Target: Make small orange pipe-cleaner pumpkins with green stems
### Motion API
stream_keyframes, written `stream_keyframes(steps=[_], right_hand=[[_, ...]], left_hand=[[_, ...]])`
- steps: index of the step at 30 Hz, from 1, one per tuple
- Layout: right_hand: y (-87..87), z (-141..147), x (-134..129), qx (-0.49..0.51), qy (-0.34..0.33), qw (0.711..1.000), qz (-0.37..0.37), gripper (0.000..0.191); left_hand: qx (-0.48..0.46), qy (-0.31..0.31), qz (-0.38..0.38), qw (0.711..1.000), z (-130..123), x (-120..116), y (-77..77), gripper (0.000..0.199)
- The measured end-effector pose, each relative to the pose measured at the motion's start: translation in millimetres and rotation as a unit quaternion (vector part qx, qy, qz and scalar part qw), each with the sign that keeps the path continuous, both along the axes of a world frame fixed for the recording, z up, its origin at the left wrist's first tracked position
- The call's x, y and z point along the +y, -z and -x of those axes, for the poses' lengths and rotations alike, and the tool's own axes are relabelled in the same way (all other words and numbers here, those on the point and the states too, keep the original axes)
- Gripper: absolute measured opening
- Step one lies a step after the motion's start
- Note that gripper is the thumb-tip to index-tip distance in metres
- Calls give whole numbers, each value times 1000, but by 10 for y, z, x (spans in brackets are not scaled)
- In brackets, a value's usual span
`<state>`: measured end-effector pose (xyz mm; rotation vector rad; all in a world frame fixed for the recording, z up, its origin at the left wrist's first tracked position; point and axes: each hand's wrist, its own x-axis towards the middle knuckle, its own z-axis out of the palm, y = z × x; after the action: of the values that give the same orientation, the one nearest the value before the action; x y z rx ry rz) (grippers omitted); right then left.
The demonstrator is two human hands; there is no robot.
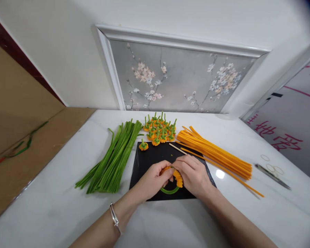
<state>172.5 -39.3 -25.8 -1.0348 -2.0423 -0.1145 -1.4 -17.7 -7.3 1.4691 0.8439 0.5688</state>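
Observation:
My left hand [155, 177] and my right hand [193, 174] meet over a black mat [147, 163]. Their fingers pinch a curled orange pipe cleaner [178, 179], bent into an arc of small zigzag folds. Below it curves a green pipe cleaner [170, 191], its ends hidden by the fingers. A thin pale stick [177, 148] runs up to my right hand's knuckles; whether the hand holds it or it lies beneath, I cannot tell. One small orange pumpkin shape with a green stem [143, 146] sits at the mat's upper left corner.
Behind the mat stand several finished-looking pumpkin shapes [160, 129]. Green pipe cleaners [113, 162] are piled on the left, orange pipe cleaners [217, 155] on the right. Farther right lie tweezers [272, 176] and clear rings [270, 167]. Cardboard [41, 141] borders the white table [54, 206].

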Motion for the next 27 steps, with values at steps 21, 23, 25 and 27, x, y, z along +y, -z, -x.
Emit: stream_keyframes(steps=[21, 23, 25, 27], right_hand=[[-12, -151, 14, 43, 45, 995, 78, 27], [21, -138, 16, 17, 25, 997, 73, 27], [53, -119, 17, -8, 7, 998, 63, 24], [67, -95, 14, -35, 3, 998, 50, 21]], left_hand=[[-90, -102, 213, 967, 95, 47, 8, 54], [-84, -101, 216, 968, 80, 37, 21, 56], [-61, -84, 203, 974, 62, 23, 25, 56], [-27, -54, 172, 983, 42, 8, 23, 51]])
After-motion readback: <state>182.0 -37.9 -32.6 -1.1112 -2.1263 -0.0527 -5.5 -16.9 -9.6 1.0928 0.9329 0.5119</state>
